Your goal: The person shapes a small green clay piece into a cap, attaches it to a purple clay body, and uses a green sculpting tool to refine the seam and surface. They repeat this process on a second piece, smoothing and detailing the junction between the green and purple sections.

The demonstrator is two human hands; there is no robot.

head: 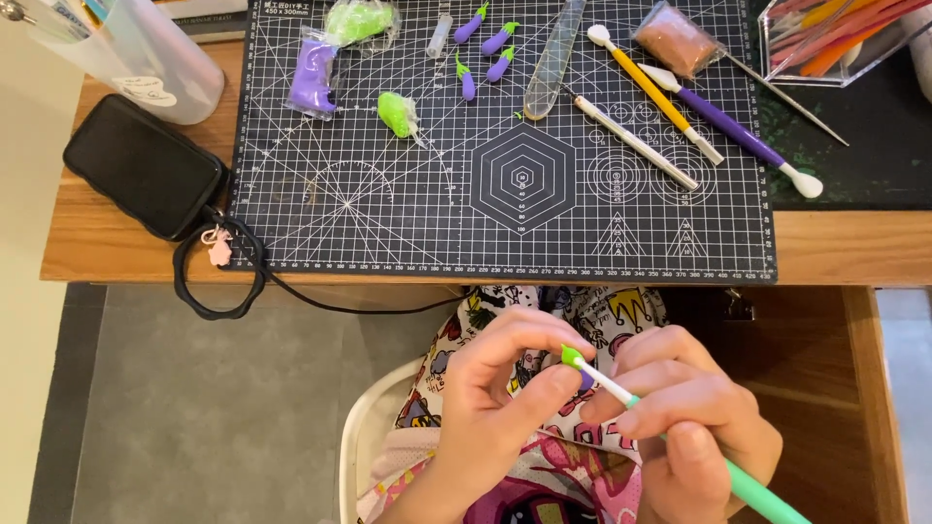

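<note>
The grip of the left hand (500,388) pinches a small clay piece (573,357), green on top with a hint of purple beneath, between thumb and fingertips, held in front of the lap and below the bench (854,247) edge. The right hand (689,417) is pressed together around a mint-green modelling tool (680,437), whose white tip touches the green clay.

On the wooden bench lies a dark gridded cutting mat (408,213). At its far edge sit clear crinkled packets: one of purple clay (313,73), one of green clay (359,19), one of brown clay (675,39). Four small purple eggplant figures (483,44) with green caps lie between them. A loose green lump (395,113) rests nearby. A matte black phone (144,165) lies left of the mat.
</note>
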